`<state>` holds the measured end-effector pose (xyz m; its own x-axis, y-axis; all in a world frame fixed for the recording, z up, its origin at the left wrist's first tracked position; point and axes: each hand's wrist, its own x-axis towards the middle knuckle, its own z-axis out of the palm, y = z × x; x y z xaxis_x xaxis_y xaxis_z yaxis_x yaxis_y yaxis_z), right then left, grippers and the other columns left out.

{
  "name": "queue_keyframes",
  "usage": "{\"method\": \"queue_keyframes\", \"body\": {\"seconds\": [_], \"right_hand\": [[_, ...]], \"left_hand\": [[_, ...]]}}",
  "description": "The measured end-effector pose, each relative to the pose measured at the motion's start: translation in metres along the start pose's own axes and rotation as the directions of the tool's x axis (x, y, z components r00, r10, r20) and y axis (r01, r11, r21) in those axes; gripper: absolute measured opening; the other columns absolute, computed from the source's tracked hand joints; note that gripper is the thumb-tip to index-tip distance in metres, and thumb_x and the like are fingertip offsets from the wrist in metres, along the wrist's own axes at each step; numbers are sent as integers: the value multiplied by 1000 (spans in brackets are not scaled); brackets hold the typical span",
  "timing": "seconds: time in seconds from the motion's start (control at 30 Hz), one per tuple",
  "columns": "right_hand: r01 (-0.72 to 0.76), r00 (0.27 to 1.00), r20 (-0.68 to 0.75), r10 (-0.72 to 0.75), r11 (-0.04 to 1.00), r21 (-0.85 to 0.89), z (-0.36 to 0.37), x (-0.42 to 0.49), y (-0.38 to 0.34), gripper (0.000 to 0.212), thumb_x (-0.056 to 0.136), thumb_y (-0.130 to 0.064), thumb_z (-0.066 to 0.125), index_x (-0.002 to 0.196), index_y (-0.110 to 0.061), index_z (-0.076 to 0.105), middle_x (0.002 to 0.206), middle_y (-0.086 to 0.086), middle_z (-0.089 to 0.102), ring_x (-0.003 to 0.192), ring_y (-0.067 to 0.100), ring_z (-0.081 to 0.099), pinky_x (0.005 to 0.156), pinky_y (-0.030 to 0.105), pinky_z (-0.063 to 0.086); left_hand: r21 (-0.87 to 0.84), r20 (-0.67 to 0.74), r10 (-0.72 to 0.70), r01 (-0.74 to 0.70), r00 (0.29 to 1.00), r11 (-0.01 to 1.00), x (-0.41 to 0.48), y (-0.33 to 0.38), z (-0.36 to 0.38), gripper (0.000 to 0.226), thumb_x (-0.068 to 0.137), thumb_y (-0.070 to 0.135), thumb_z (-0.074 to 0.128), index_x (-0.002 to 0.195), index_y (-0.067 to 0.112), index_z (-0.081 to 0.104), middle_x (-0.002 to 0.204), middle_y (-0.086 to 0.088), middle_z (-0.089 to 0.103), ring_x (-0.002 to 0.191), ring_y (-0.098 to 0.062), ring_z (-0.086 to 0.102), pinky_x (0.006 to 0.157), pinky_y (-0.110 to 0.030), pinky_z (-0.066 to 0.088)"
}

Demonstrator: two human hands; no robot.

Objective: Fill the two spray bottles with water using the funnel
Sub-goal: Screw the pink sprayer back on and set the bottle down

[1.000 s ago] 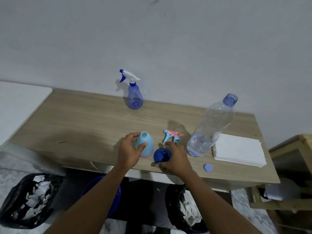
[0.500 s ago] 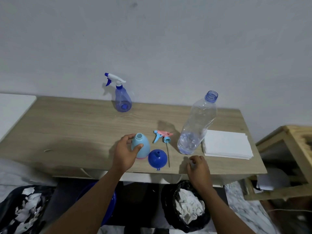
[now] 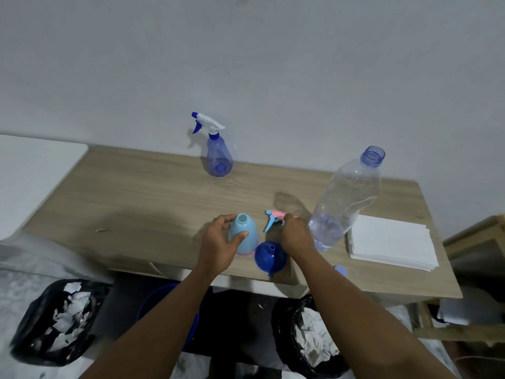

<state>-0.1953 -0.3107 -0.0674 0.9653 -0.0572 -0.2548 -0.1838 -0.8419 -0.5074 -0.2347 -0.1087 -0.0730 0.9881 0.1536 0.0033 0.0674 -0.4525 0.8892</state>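
A light blue spray bottle (image 3: 247,237) with no top stands near the table's front edge, and my left hand (image 3: 217,246) is wrapped around it. Its pink and blue spray head (image 3: 271,218) lies just to the right; the fingers of my right hand (image 3: 296,236) close over its right end. A dark blue funnel (image 3: 269,259) rests mouth down in front, between my two wrists. A purple spray bottle (image 3: 218,157) with its white trigger on stands at the back by the wall. A large clear water bottle (image 3: 347,198), uncapped and holding a little water, stands to the right.
The wooden table (image 3: 150,192) meets a grey wall. A stack of white paper (image 3: 390,242) lies at the right, a blue cap (image 3: 340,270) at the front edge. Under the table are a blue bucket (image 3: 164,296) and black bags (image 3: 54,318) of scraps.
My right hand left the funnel, dipped to the front edge by the cap, then came up onto the spray head. My left hand stayed on the light blue bottle.
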Motion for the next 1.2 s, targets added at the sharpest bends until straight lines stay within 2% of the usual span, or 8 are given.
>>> {"method": "queue_keyframes", "body": {"seconds": [0.13,0.27,0.4,0.53,0.63,0.8,0.97,1.2], "right_hand": [[-15,1000,24,15,1000,-3,3,12,-3,31,99,-10,38,128,-14,51,120,16,60,92,27,58,72,32,40],[-23,1000,16,21,996,89,7,14,-8,31,78,-17,63,107,-15,50,109,7,65,92,24,64,71,32,50],[-5,982,-179,58,960,280,-9,7,-24,15,89,-13,54,102,-18,48,95,0,60,83,22,58,69,35,46],[197,924,-383,1,856,477,-44,-8,-56,33,86,-7,61,103,-28,44,92,-16,59,80,17,64,66,36,53],[327,891,-454,5,686,650,-67,-23,-80,40,85,-4,70,110,-23,47,106,-15,60,89,12,65,71,19,53],[304,929,-368,47,474,826,-79,-46,-100,59,81,0,76,129,-21,49,109,-4,64,84,7,66,76,24,56],[302,930,-366,30,507,807,-71,-60,-109,38,80,-5,78,110,-22,64,96,-8,71,87,14,68,73,23,58],[347,919,-394,13,447,825,-63,-68,-132,37,82,-6,77,112,-21,60,101,-2,74,92,18,72,87,43,60]], "left_hand": [[2,6,-17,16,1000,1000,-1,5,-2,46,77,26,82,118,26,62,116,11,64,104,-7,59,83,-26,52],[-22,5,-39,39,999,999,0,6,-2,44,76,25,83,115,28,62,114,13,64,104,-5,59,85,-29,54],[-29,5,-39,39,999,999,0,5,-2,43,75,25,84,110,33,61,112,12,66,102,-5,61,81,-23,51],[-25,26,-40,41,999,999,1,6,-2,43,75,25,83,112,32,60,111,12,64,100,-4,60,83,-23,49],[-59,69,-12,16,998,998,1,10,-3,48,78,18,81,118,28,56,112,16,60,101,3,58,83,-8,44],[-2,128,44,-44,991,999,9,8,-8,46,78,17,80,116,32,58,115,4,56,104,-15,59,91,-31,50],[15,153,25,-27,988,1000,12,4,-14,48,77,16,80,121,20,60,118,2,57,105,-15,58,95,-36,50],[29,174,16,-21,985,999,15,-2,-34,47,79,16,79,122,17,59,118,3,56,105,-16,58,94,-36,49]]}}
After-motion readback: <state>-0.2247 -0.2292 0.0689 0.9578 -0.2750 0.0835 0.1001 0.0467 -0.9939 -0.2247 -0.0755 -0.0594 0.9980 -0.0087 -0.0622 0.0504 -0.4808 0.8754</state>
